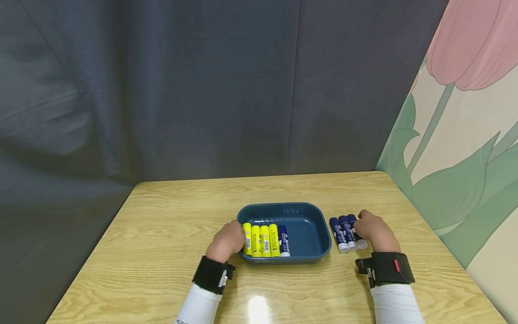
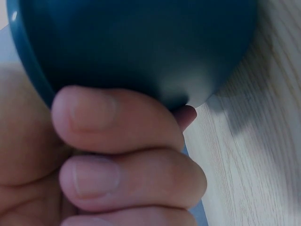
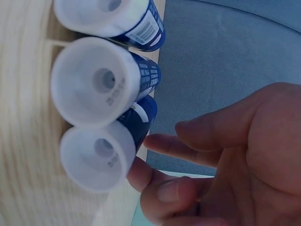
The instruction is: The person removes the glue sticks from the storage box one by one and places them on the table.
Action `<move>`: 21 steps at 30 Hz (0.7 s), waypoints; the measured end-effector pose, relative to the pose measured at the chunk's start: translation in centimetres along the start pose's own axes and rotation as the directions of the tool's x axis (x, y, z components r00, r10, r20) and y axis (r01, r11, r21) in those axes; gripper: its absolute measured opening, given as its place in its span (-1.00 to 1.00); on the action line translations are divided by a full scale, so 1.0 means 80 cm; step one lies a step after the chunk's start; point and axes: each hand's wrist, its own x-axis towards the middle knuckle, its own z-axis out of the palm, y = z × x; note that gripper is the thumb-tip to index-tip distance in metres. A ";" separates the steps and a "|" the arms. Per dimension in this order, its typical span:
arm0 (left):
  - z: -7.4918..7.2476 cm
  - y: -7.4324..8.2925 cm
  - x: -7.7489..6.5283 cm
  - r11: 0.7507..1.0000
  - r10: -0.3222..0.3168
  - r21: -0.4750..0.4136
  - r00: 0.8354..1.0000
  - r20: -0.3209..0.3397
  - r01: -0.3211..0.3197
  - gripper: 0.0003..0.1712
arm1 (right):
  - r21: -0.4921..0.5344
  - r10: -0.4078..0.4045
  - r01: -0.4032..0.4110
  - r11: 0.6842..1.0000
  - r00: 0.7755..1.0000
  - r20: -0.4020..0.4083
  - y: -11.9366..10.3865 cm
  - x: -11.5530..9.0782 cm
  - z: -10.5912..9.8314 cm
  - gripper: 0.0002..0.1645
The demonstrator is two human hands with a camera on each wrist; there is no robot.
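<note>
My left hand (image 1: 229, 238) grips the left end of a dark teal tray (image 1: 307, 238); in the left wrist view, its curled fingers (image 2: 122, 117) lie against the outer wall. Inside the tray, several yellow glue sticks (image 1: 265, 240) stand in a row beside one blue glue stick (image 1: 284, 242). Three blue glue sticks with white bases lie side by side on the table, right of the tray. My right hand (image 1: 375, 229) is at the rightmost glue stick (image 3: 96, 162). A fingertip appears to touch its side, while the thumb stays apart from it.
The wooden table (image 1: 182, 216) ends at a dark cloth backdrop (image 1: 222, 99) behind and on the left. A wall with a painted tulip (image 1: 473, 45) borders its right side. Both wrists wear black straps.
</note>
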 end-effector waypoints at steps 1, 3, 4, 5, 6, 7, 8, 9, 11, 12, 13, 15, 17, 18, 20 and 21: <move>0.000 0.000 0.000 1.000 0.000 0.000 1.000 0.000 0.000 -0.76 | 0.001 0.002 -0.002 1.000 1.000 0.001 0.000 0.000 0.000 -0.41; 0.000 0.000 -0.001 1.000 0.002 -0.001 1.000 -0.002 -0.002 -0.77 | 0.001 0.001 -0.001 1.000 1.000 -0.004 0.000 -0.001 0.000 -0.41; 0.000 0.000 -0.001 1.000 0.003 -0.002 1.000 -0.003 -0.003 -0.77 | 0.000 -0.004 0.004 1.000 1.000 -0.009 0.000 -0.002 0.000 -0.41; 0.000 0.001 -0.001 1.000 0.004 -0.004 1.000 -0.004 -0.004 -0.77 | -0.002 -0.007 0.007 1.000 1.000 -0.014 0.000 -0.002 -0.001 -0.41; -0.001 0.001 -0.001 1.000 0.005 -0.005 1.000 -0.005 -0.005 -0.77 | -0.004 -0.013 0.013 1.000 1.000 -0.022 -0.001 -0.003 -0.001 -0.41; -0.001 0.001 -0.001 1.000 0.006 -0.007 1.000 -0.006 -0.006 -0.77 | -0.008 -0.020 0.019 1.000 0.999 -0.030 -0.001 -0.003 0.000 -0.41; -0.001 0.001 -0.002 1.000 0.007 -0.008 1.000 -0.007 -0.007 -0.77 | -0.011 -0.028 0.027 1.000 0.999 -0.040 -0.001 -0.003 0.000 -0.41; -0.001 0.001 -0.002 1.000 0.007 -0.008 1.000 -0.008 -0.007 -0.77 | -0.014 -0.035 0.034 0.999 0.998 -0.050 -0.002 -0.003 0.000 -0.41; -0.001 0.001 -0.002 1.000 0.008 -0.010 1.000 -0.008 -0.008 -0.78 | -0.017 -0.042 0.041 0.999 0.997 -0.066 -0.002 -0.003 0.001 -0.40; 0.000 0.001 -0.001 1.000 0.009 -0.010 1.000 -0.009 -0.009 -0.78 | -0.018 -0.046 0.045 0.999 0.996 -0.073 -0.002 -0.003 0.001 -0.40; 0.000 0.001 -0.001 1.000 0.010 -0.010 1.000 -0.009 -0.010 -0.78 | -0.018 -0.050 0.048 0.999 0.996 -0.080 -0.002 -0.003 0.001 -0.39; 0.001 0.000 -0.001 1.000 0.009 -0.010 1.000 -0.009 -0.009 -0.78 | -0.018 -0.058 0.057 0.998 0.993 -0.098 -0.003 -0.004 0.002 -0.39; 0.001 0.000 -0.001 1.000 0.008 -0.009 1.000 -0.008 -0.008 -0.78 | -0.017 -0.067 0.066 0.998 0.990 -0.120 -0.005 -0.005 0.003 -0.39; 0.001 0.000 -0.001 1.000 0.007 -0.008 1.000 -0.008 -0.007 -0.78 | -0.017 -0.074 0.072 0.997 0.988 -0.134 -0.006 -0.006 0.003 -0.40; 0.001 0.000 0.000 1.000 0.003 -0.007 1.000 -0.007 -0.003 -0.79 | -0.009 -0.091 0.090 0.996 0.982 -0.163 -0.012 -0.008 0.004 -0.41; 0.001 0.000 0.000 1.000 0.003 -0.005 1.000 -0.006 -0.003 -0.79 | -0.005 -0.102 0.103 0.995 0.979 -0.177 -0.016 -0.010 0.004 -0.41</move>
